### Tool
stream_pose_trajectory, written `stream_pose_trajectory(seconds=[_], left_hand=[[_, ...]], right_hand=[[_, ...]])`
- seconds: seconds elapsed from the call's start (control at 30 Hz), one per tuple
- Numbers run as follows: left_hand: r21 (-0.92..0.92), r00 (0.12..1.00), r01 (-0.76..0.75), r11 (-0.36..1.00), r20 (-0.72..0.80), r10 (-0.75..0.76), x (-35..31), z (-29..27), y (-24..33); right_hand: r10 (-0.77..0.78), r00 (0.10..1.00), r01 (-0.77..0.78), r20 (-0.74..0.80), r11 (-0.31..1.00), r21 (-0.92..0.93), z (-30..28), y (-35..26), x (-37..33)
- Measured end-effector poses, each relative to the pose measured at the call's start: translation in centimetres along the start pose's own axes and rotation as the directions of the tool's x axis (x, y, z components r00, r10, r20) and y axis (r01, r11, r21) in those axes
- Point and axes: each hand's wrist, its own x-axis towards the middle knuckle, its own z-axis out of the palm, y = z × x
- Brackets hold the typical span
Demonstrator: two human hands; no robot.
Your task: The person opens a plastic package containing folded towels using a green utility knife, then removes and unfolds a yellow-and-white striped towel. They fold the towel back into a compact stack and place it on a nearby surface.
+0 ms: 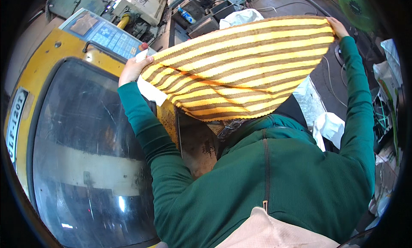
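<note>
A yellow and brown striped cloth is stretched wide in front of me, between my two raised hands. My left hand pinches its left corner beside the yellow machine. Far out to the right, my right hand grips the upper right corner. The upper edge runs nearly taut, while the lower left part sags in folds. Something white and flat hangs just below my left hand; whether that hand holds it too, I cannot tell. The cloth hides part of what lies behind it.
At the left stands a yellow machine with a large dark window and a blue-white control panel. A red button is close to my left hand. A blue bottle, white bags and a green fan are farther back.
</note>
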Motion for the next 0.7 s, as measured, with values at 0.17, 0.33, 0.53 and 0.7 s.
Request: stream_pose_trajectory(seconds=[0.17,0.33,0.53,0.7], left_hand=[[-0.024,1.000,-0.006,1.000,0.010,0.006,1.8,1.0,-0.7],[-0.139,0.999,-0.018,0.990,0.024,0.022,0.8,2.1,0.5],[-0.151,0.995,0.029,0.988,0.103,-0.013,0.1,1.9,1.2],[-0.159,0.983,-0.116,0.980,0.122,0.136,-1.0,2.8,4.2]], right_hand=[[-0.035,0.985,-0.025,-0.170,0.942,-0.334,2.3,3.6,1.1],[-0.029,0.973,-0.167,-0.227,0.590,-0.790,7.9,2.7,-0.4],[-0.331,0.876,0.444,0.350,0.835,-0.323,23.3,-8.5,-9.4],[-0.395,0.735,0.659,0.551,0.609,-0.442,30.2,-10.9,-10.4]])
